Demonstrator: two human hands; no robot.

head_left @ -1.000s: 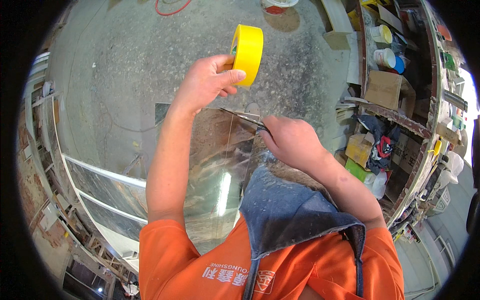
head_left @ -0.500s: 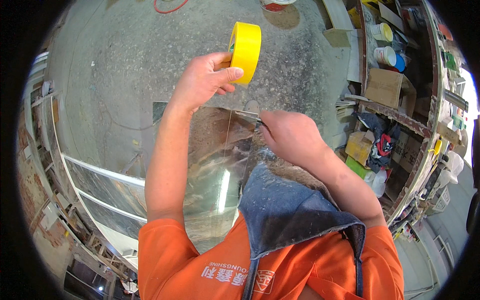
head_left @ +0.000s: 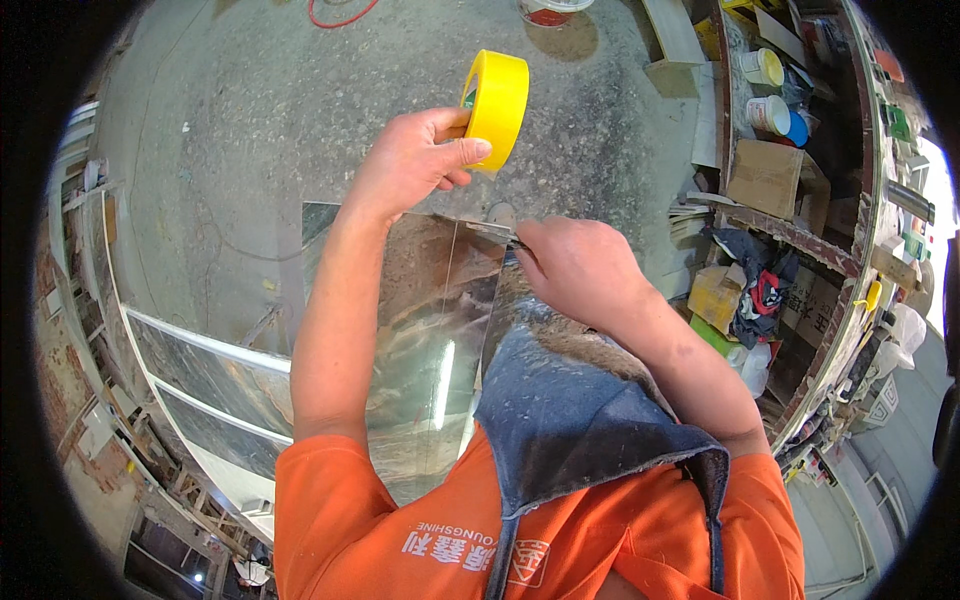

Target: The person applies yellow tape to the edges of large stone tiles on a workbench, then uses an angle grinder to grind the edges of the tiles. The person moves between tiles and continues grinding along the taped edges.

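My left hand (head_left: 420, 150) grips a wide roll of yellow tape (head_left: 503, 112) by its rim, fingers inside the core and thumb against the outer face. The roll stands on edge in the air beyond a glossy marble-patterned slab (head_left: 415, 300). Over the slab's far right corner, my right hand (head_left: 575, 265) is closed around the dark end of a thin, flat metal tool (head_left: 488, 230); its exact kind is hard to make out. A fine straight line runs down the slab, left of its right edge. A blue apron (head_left: 575, 400) hangs beside that edge.
Several marble-patterned panels with white edges (head_left: 215, 345) lie at the left. Shelving (head_left: 860, 190) on the right holds buckets, a cardboard box (head_left: 765, 178) and cloths. A bucket (head_left: 555, 10) and a red hose (head_left: 342, 22) are on the concrete floor at the far side.
The tape roll and my left hand have shifted slightly right and down. My right hand, still on the metal tool, has barely moved.
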